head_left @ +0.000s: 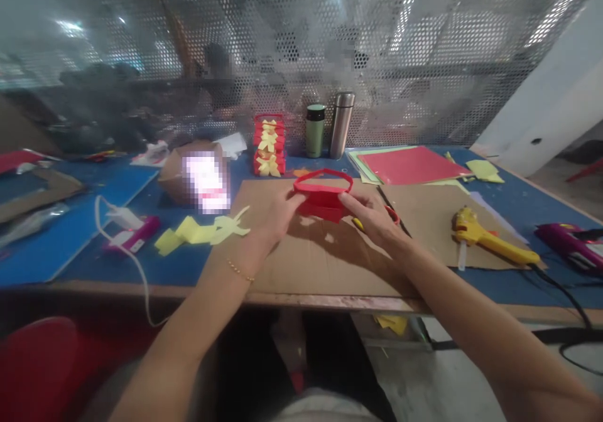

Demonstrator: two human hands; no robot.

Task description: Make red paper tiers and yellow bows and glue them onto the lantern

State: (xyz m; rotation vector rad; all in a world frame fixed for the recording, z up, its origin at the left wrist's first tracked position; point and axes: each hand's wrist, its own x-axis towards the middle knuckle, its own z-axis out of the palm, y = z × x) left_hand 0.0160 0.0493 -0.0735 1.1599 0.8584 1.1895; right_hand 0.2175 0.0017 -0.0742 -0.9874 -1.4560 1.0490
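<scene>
Between my two hands is a small red paper basket [323, 203] with a thin looped handle, held just over a brown cardboard sheet [301, 265]. My left hand [281, 213] pinches its left end, and my right hand [367, 216] pinches its right end. Partly hidden by my right hand, scissors [392, 215] with a red-orange handle lie on the cardboard. A small yellow item [358, 223] shows under that hand too. Left of the basket, pale yellow paper cutouts [229, 227] rest at the cardboard's edge.
A yellow glue gun [494, 240] lies at the right. Red paper sheets [409, 163] are at the back right. A green tumbler [315, 131] and a steel thermos [342, 125] stand beside stacked red baskets with yellow bows [269, 146]. A lit phone [206, 182] leans at the left, near a power strip [132, 233].
</scene>
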